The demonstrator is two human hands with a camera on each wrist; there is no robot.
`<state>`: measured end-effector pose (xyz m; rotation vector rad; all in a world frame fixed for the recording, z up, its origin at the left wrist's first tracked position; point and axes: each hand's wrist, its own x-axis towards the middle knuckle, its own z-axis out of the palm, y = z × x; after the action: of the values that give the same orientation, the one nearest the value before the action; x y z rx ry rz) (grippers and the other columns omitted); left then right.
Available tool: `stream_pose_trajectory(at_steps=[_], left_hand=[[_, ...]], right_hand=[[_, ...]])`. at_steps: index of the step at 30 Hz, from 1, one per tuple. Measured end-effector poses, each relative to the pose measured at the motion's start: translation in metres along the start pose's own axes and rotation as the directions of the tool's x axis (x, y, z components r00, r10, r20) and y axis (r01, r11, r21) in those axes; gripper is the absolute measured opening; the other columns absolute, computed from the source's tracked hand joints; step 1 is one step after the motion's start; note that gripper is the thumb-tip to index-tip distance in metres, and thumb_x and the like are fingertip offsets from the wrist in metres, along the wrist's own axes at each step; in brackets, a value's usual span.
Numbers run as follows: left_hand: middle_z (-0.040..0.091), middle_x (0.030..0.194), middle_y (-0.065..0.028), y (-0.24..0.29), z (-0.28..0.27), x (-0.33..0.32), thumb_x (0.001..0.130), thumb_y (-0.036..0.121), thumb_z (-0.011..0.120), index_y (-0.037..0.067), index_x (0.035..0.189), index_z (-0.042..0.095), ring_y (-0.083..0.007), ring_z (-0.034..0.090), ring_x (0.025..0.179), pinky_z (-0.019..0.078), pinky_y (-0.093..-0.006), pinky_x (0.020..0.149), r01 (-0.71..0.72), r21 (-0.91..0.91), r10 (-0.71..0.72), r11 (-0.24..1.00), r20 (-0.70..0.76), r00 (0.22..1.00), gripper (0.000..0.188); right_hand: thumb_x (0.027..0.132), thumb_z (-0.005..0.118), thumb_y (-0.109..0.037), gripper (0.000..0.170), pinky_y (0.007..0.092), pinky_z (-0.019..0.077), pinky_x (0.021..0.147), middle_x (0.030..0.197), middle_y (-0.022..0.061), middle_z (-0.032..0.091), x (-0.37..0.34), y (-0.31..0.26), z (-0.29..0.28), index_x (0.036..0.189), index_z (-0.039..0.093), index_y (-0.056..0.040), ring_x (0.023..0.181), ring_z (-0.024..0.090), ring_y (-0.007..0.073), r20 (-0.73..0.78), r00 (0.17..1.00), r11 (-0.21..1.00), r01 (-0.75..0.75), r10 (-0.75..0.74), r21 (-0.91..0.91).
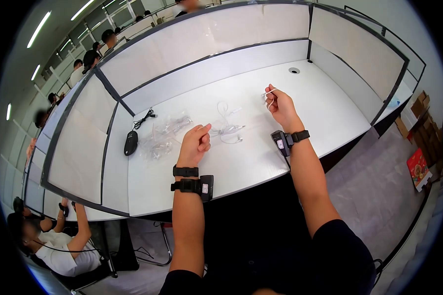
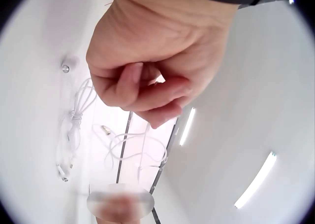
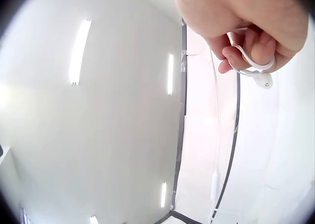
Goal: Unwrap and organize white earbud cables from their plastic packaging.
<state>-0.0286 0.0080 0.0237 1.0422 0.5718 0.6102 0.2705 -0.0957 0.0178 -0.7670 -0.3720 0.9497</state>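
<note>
Earphone cord, white, held in the right hand above the desk: the fingers are curled and pinch the cord, a loop of which passes round them. One earbud projects just beside the fingers in the right wrist view, and a straight length of the cord extends away from the hand to a slim white inline piece. The left hand, well apart from the right, has its fingers folded inward; whether anything is enclosed in them cannot be told. Near it on the desk, between the two hands, lies a gathered bundle of white cable. Whether this joins the cord in the right hand is likewise unclear. Beyond the left hand, toward the desk's left side, are crumpled clear plastic bags and a black mouse with its coiled cord. A round grommet is set near the far edge, before the pale partition. Cardboard boxes stand at right; a seated person appears at lower left.
</note>
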Motion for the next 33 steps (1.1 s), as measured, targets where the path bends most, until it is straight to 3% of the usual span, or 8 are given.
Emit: stream_pose_trajectory(at_steps=[4,10,16,22,25,28,29,33], left_hand=[[0.057,0.073,-0.0013,-0.008,0.003,0.007,0.092,0.014,0.067,0.013,0.067,0.048,-0.0098,0.046,0.056,0.0357,-0.0241,0.052,-0.061,0.243,0.092,0.968,-0.121,0.988,0.031],[0.062,0.089,-0.0055,-0.009,0.005,0.006,0.093,0.006,0.064,0.01,0.073,0.052,-0.0153,0.057,0.079,0.0463,-0.028,0.07,-0.277,-0.26,0.269,0.925,-0.067,0.961,0.023],[0.062,0.093,-0.0059,-0.001,-0.001,0.002,0.094,0.001,0.059,0.009,0.081,0.05,-0.0102,0.05,0.066,0.0394,-0.0234,0.059,-0.152,-0.299,0.213,0.942,0.183,0.96,0.017],[0.05,0.065,0.0022,-0.008,-0.023,0.014,0.087,-0.003,0.059,0.01,0.082,0.051,-0.0078,0.041,0.053,0.0314,-0.0227,0.05,-0.088,-0.267,0.133,0.96,0.159,0.978,0.016],[0.046,0.056,0.0026,-0.004,-0.011,0.004,0.079,-0.003,0.063,0.008,0.08,0.055,-0.0102,0.044,0.05,0.0329,-0.0257,0.048,-0.048,0.28,0.062,0.959,-0.04,0.997,0.014],[0.045,0.055,-0.0012,-0.029,-0.026,0.015,0.072,0.0,0.062,0.008,0.079,0.059,-0.0169,0.051,0.055,0.0401,-0.0318,0.052,-0.137,0.926,0.476,0.353,-0.051,0.878,0.012],[0.049,0.058,-0.0031,-0.03,-0.031,0.017,0.068,0.0,0.06,0.007,0.078,0.062,-0.0189,0.054,0.058,0.044,-0.0333,0.057,-0.122,0.956,0.609,0.267,-0.069,0.79,0.013],[0.053,0.063,-0.0027,-0.011,-0.06,0.017,0.072,-0.003,0.059,0.006,0.08,0.061,-0.0174,0.052,0.059,0.0434,-0.0322,0.058,-0.241,0.839,0.754,0.488,-0.266,0.601,0.012]], right_hand=[[0.1,0.053,-0.015,0.015,0.0197,0.0249,0.046,0.068,-0.0048,0.05,0.001,0.0,0.0,0.095,0.06,-0.0026,0.055,0.038,0.0032,0.027,0.999,0.999,0.036,-0.036,-0.028],[0.101,0.053,-0.016,0.016,0.0203,0.0246,0.046,0.068,-0.0052,0.049,-0.003,0.001,0.007,0.096,0.061,-0.0028,0.055,0.038,0.0032,0.026,0.999,0.997,0.044,-0.043,-0.07],[0.101,0.053,-0.016,0.015,0.0198,0.0247,0.045,0.066,-0.0052,0.048,0.004,-0.002,-0.006,0.094,0.058,-0.0044,0.055,0.037,0.0044,0.008,0.998,0.996,0.067,-0.067,0.054],[0.102,0.053,-0.019,0.018,0.02,0.0245,0.044,0.064,-0.0048,0.047,0.006,-0.015,-0.02,0.091,0.058,-0.0058,0.053,0.037,0.0043,-0.065,0.994,0.98,0.102,-0.093,0.168],[0.103,0.051,-0.019,0.019,0.0198,0.0242,0.044,0.063,-0.0043,0.046,0.005,-0.026,-0.027,0.09,0.057,-0.0064,0.053,0.036,0.0046,-0.085,0.989,0.965,0.134,-0.118,0.223],[0.103,0.047,-0.018,0.019,0.02,0.0233,0.043,0.063,-0.0036,0.046,0.015,-0.037,-0.062,0.089,0.056,-0.0069,0.051,0.034,0.0049,-0.087,0.973,0.898,0.233,-0.216,0.374],[0.103,0.045,-0.016,0.019,0.021,0.0225,0.043,0.063,-0.0033,0.045,0.016,-0.044,-0.08,0.089,0.055,-0.0071,0.05,0.032,0.0058,-0.129,0.966,0.873,0.257,-0.224,0.414],[0.099,0.043,-0.011,0.016,0.025,0.0205,0.042,0.061,-0.0016,0.039,0.0,-0.07,-0.134,0.088,0.053,-0.0065,0.049,0.029,0.0099,-0.232,0.929,0.772,0.369,-0.289,0.518]])
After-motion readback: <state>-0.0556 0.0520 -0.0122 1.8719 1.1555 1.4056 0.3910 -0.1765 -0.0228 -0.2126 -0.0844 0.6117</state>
